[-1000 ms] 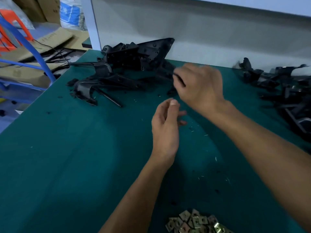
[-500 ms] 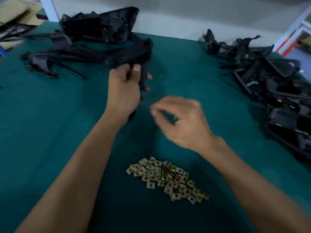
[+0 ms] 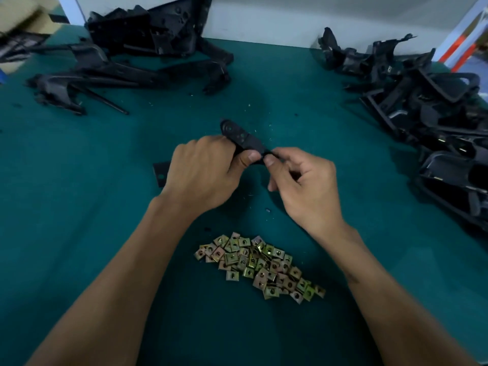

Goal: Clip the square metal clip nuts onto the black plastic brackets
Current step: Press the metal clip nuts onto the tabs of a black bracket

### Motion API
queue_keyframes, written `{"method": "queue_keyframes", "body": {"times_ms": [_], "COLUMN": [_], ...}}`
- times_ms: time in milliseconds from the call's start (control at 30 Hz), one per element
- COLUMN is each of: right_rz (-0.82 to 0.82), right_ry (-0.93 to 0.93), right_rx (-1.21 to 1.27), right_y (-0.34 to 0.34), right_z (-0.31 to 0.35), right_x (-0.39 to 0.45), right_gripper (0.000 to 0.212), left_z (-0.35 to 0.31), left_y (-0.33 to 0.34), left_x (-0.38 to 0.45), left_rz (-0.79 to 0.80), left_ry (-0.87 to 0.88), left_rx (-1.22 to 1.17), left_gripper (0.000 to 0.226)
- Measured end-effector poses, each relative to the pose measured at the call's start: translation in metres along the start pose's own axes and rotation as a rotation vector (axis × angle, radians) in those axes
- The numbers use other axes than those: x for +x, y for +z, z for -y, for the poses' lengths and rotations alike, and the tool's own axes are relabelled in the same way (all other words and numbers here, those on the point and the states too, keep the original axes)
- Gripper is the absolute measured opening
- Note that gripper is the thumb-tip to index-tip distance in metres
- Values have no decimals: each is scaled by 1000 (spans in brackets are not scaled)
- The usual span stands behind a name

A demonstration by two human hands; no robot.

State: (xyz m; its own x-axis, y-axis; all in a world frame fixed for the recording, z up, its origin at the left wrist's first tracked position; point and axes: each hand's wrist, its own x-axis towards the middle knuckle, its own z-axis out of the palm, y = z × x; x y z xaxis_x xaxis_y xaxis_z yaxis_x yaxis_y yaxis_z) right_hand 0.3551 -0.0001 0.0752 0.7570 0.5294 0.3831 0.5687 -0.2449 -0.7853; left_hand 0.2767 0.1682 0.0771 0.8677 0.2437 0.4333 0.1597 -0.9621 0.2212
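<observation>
Over the middle of the green table [image 3: 79,233], both hands work on one black bracket [image 3: 244,140]. The left hand [image 3: 203,173] has its grip curled round the bracket's body, one flat end sticking out past the wrist side and the other end, with its round holes, rising beyond the knuckles. The right hand [image 3: 303,186] pinches at the bracket's near edge with thumb and forefinger; whether a nut sits between those fingertips is hidden, though the pinch looks like the pressing-on of one.

Near the person lies the heap of square nuts [image 3: 257,264], brass-coloured and loose, and it looks large, so much clipping is likely left. At the far left a pile of brackets [image 3: 126,56] lies against the wall, and at the right a bigger pile [image 3: 435,109] spreads along the table edge. A few bright glints show in the right pile, which may be nuts already fitted; if so, those are the finished parts and the left pile waits. That is a guess. The bracket in hand seems mid-fitting.
</observation>
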Motion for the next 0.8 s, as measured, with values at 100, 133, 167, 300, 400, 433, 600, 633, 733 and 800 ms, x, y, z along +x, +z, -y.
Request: {"method": "queue_keyframes", "body": {"times_ms": [100, 133, 167, 300, 400, 433, 600, 633, 733, 800], "right_rz": [142, 191, 258, 533, 533, 529, 566, 586, 625, 639], "right_ry": [174, 179, 158, 92, 63, 56, 77, 74, 62, 50], "right_rx": [105, 117, 115, 32, -40, -41, -42, -52, -91, -99], "right_y": [-14, -22, -30, -53, -56, -55, -58, -58, -58, -58], "right_z": [-6, -7, -7, -2, 1, 2, 6, 6, 7, 7], "right_x": [-10, -16, -23, -54, -63, -64, -63, -62, -62, -62], "right_gripper": [9, 8, 10, 21, 25, 24, 17, 14, 16, 18], "left_z": [0, -1, -1, -1, -2, -2, -1, -1, -1, -1], "left_y": [8, 9, 10, 12, 13, 14, 14, 14, 14, 14], "left_x": [-3, -3, -3, -3, -3, -3, -3, -3, -2, -2], "left_rz": [5, 6, 4, -2, -1, 4, 1, 1, 1, 1], "left_ry": [-33, -34, -34, -38, -31, -29, -14, -14, -15, -19], "left_rx": [-38, -45, -42, -21, -8, -5, 9, 10, 14, 11], "left_gripper": [63, 59, 56, 54, 56, 58, 59, 58, 58, 57]}}
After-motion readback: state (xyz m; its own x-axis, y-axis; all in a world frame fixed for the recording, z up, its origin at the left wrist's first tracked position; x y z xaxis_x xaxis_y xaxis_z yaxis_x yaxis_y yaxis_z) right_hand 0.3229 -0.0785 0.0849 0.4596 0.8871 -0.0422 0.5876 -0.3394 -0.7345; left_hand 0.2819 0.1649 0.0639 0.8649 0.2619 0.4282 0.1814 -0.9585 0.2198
